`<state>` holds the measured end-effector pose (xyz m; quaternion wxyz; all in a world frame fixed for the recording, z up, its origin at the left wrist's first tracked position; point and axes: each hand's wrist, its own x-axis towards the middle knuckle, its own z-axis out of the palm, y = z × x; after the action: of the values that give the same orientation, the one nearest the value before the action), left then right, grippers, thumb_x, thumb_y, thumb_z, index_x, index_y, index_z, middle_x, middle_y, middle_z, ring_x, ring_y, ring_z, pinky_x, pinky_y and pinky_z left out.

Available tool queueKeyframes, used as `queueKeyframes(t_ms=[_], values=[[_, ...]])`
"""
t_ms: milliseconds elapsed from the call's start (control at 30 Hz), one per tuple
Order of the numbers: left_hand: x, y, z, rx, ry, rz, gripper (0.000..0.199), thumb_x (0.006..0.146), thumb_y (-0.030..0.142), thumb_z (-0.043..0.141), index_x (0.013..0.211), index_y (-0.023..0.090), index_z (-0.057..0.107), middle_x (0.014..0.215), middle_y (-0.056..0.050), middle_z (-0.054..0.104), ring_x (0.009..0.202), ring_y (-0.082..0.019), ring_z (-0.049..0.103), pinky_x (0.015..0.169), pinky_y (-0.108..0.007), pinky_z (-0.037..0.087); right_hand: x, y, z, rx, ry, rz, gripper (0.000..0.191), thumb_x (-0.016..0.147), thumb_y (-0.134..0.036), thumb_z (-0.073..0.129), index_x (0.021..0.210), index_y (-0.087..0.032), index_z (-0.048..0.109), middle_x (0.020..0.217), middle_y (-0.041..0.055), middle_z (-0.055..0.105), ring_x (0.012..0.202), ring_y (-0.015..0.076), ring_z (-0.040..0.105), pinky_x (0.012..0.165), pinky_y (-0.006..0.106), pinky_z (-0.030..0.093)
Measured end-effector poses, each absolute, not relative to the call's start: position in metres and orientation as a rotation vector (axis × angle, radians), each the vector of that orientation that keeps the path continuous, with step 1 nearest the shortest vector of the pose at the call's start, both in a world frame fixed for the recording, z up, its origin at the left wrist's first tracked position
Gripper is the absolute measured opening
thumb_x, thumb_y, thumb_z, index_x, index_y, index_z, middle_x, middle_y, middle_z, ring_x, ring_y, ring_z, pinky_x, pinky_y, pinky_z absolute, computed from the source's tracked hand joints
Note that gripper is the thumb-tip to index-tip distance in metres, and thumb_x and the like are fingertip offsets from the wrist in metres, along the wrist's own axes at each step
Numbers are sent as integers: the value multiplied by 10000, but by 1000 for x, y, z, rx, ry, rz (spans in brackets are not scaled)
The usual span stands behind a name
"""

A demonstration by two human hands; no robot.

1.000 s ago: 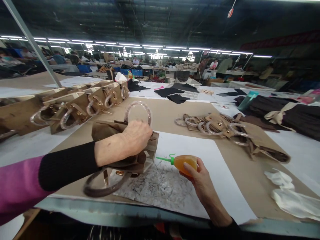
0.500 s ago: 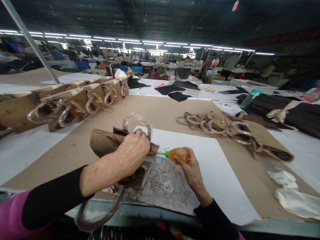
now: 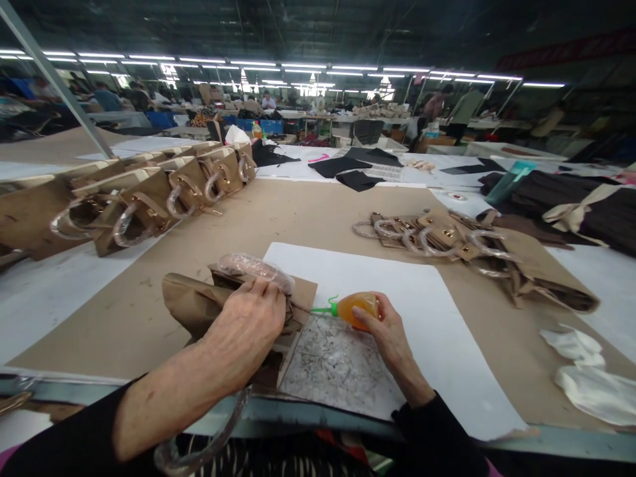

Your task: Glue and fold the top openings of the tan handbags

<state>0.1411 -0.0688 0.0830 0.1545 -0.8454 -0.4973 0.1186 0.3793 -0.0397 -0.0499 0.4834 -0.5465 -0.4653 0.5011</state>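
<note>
A brown handbag lies in front of me, one plastic-wrapped handle at its far side and another handle hanging over the table's front edge. My left hand is closed on the bag's upper part; its fingertips are partly hidden. My right hand is wrapped round a squeeze bottle of amber liquid with a green nozzle. The nozzle tip points left at the bag's edge; I cannot tell if it touches. Beneath them lies a stained board on white paper.
A row of brown bags with wrapped handles stands at the left. More bag pieces lie stacked at the right. White cloth scraps, dark fabric and black pieces lie around. A metal pole rises at left.
My left hand has shifted left and lower, and the bag's far handle has tipped down over toward it. The bottle stays in my right hand, its nozzle still toward the bag.
</note>
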Motion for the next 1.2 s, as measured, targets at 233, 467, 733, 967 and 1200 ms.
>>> queueKeyframes(t_ms=[233, 467, 733, 967, 1200], values=[[140, -71, 81, -2422, -1424, 318, 327, 754, 46, 457, 1013, 57, 657, 903, -159, 650, 831, -273, 594, 741, -391, 487, 382, -42, -51, -1310, -1089, 1303, 348, 718, -422, 729, 939, -194, 587, 844, 34, 631, 806, 254, 594, 651, 338, 514], [139, -70, 85, -2448, -1444, 371, 313, 737, 63, 472, 995, 62, 647, 916, -154, 642, 851, -277, 587, 758, -395, 486, 385, -43, -60, -1260, -1072, 1363, 319, 733, -386, 737, 931, -186, 586, 803, 18, 622, 743, 217, 575, 640, 304, 484], [136, -69, 78, -2419, -1383, 292, 312, 693, 47, 491, 962, 56, 649, 885, -154, 636, 827, -285, 576, 710, -394, 488, 383, -48, -59, -1246, -1049, 1405, 363, 712, -419, 734, 959, -199, 586, 854, 26, 631, 788, 229, 588, 645, 312, 510], [135, -68, 80, -2423, -1369, 295, 289, 681, 66, 540, 947, 55, 651, 871, -148, 630, 817, -281, 568, 688, -381, 490, 381, -49, -56, -1225, -1077, 1456, 341, 706, -403, 751, 935, -211, 586, 860, 12, 630, 800, 209, 582, 662, 294, 512], [135, -67, 79, -2432, -1379, 305, 291, 697, 91, 560, 973, 62, 646, 885, -138, 631, 848, -285, 567, 724, -387, 489, 381, -60, -43, -1207, -1120, 1569, 352, 733, -394, 738, 977, -207, 569, 889, 28, 625, 816, 233, 584, 618, 310, 519]])
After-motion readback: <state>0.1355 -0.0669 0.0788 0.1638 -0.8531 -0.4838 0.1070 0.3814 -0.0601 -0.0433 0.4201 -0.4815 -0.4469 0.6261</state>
